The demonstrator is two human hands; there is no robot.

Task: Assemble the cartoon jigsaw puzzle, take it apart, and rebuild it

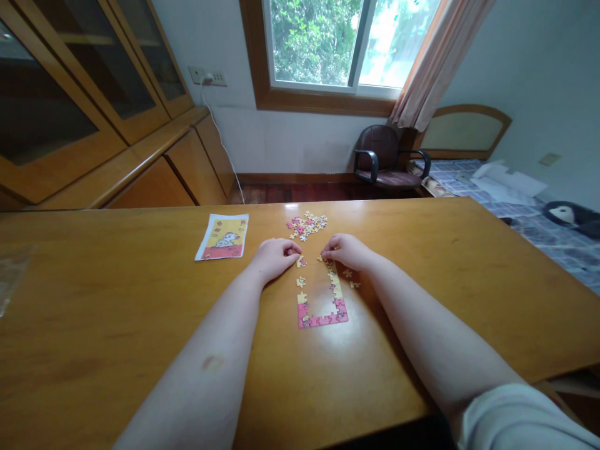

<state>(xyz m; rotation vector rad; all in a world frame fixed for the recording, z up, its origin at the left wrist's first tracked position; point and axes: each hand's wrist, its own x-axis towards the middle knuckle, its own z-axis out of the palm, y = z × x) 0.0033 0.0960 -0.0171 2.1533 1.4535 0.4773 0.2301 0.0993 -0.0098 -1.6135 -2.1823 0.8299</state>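
Note:
A partly joined jigsaw border (323, 320) lies on the table, pink along the near edge and yellow up the right side. My left hand (276, 257) is at its upper left, fingers curled with the tips on a yellow puzzle piece (301, 262). Across the gap, my right hand (347, 251) pinches a small yellow puzzle piece (320, 258) beside the top right corner. One loose yellow piece (300, 282) sits on the left side of the frame, apart from its neighbours. Two more loose pieces (347, 273) rest right of the border, below my right hand.
A pile of loose puzzle pieces (307, 225) lies beyond my hands. To the left is a reference picture (224, 237) of a white animal on yellow and pink. Clear plastic (14, 275) rests at the table's left end. An armchair (387, 156) stands past the far table edge.

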